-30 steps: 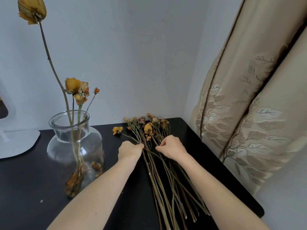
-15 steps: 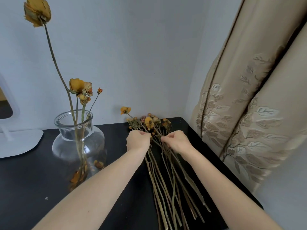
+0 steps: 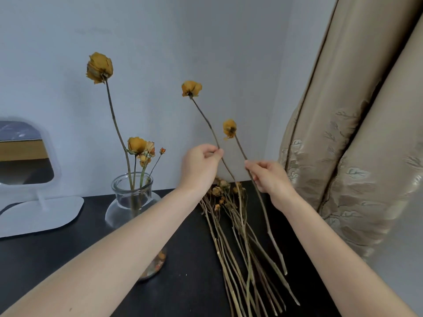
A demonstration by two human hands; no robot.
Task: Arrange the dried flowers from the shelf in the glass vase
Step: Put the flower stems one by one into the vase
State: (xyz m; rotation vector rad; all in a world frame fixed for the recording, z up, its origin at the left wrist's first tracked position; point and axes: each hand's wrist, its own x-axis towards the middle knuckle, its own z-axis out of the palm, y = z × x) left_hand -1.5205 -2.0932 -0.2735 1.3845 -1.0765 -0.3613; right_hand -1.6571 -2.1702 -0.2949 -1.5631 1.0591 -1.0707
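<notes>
Nearest to you, in the lower right of the frame, the pile of dried stems lay loose on the black shelf, many of them not yet used. Above the pile, near the centre, your left hand was closed in a pinch on one thin stem, and its yellow flower stood high against the wall. Just to the right, your right hand was closed on a second stem, with a smaller yellow flower above it and the long lower end hanging down over the pile. The two stems were apart and did not cross.

Further back, left of centre, the glass vase stood on the shelf, partly hidden by your left forearm. It already held one tall yellow flower and a few short ones. At the far left stood a white mirror.

I judge the task was begun but far from finished: a few flowers were in, two were in your hands, and most remained on the shelf.
</notes>
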